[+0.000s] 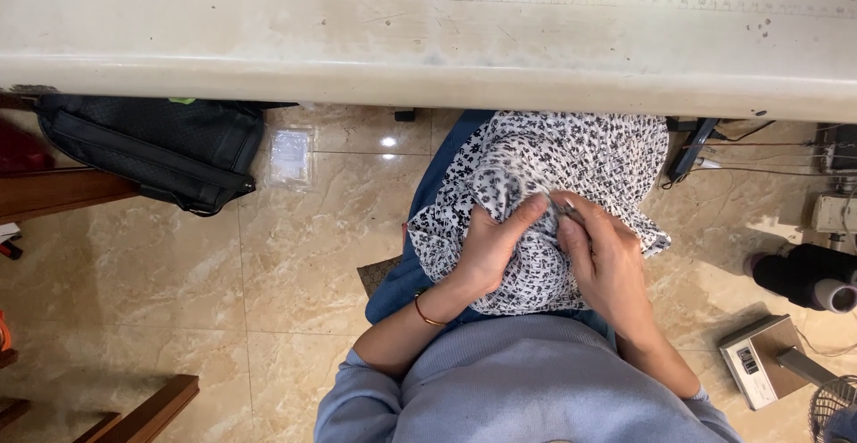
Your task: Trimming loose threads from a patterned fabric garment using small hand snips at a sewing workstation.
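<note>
Two hands bunched on one piece of white fabric with small black print [571,153], resting in lap over blue trousers [402,273], below edge of pale surface [428,59] with ruler markings. Left hand [491,247] clenched on a gathered fold, thumb and fingers pinching it up near centre. Right hand [603,260] touching same fold from other side, fingers curled around a small thin metal tool [569,213], kind too small to tell; grip closed. Fabric spreads up and right from both hands toward surface edge, loose part hanging beyond knuckles. Tool tip just beside left thumb, pointing toward pinched fold; hands meeting at fold, neither clearly nearer. Thin bangle [427,314] on left wrist. Black bag [152,149] on tiled floor [223,264] well apart to left; dark thread cone [808,278] and small grey box [759,358] off to right.
</note>
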